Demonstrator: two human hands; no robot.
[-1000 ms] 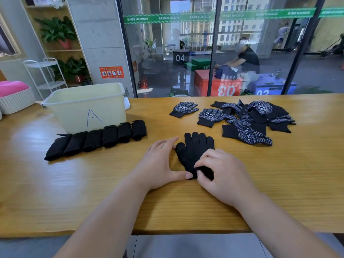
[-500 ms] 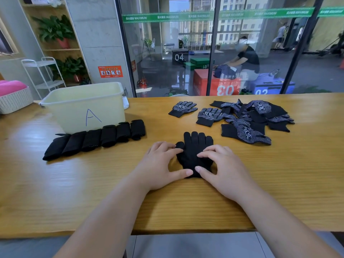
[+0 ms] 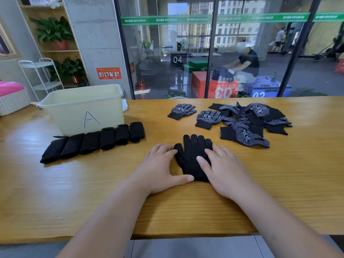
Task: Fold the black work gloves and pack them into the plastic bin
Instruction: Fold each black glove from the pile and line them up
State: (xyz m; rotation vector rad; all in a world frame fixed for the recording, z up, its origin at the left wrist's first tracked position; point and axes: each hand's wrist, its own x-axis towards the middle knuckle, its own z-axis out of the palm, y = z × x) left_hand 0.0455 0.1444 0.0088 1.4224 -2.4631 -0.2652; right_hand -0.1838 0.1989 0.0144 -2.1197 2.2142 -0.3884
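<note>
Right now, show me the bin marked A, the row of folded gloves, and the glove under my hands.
plastic bin [image 3: 65, 118]: head view, front wall left of the letter A.
row of folded gloves [image 3: 90, 143]: head view, third bundle from its left end.
flat glove [image 3: 189, 155]: head view, middle of its palm.

One black glove [image 3: 191, 159] lay flat, fingers pointing away; folded gloves [image 3: 93, 142] formed a row before the pale bin [image 3: 104, 110]; loose gloves [image 3: 247, 120] lay piled at right.

There were one plastic bin [image 3: 81, 107], six folded gloves [image 3: 93, 142], one flat black glove [image 3: 191, 155], two lone dotted gloves [image 3: 182, 111], and a pile [image 3: 256, 118] too tangled to count.
</note>
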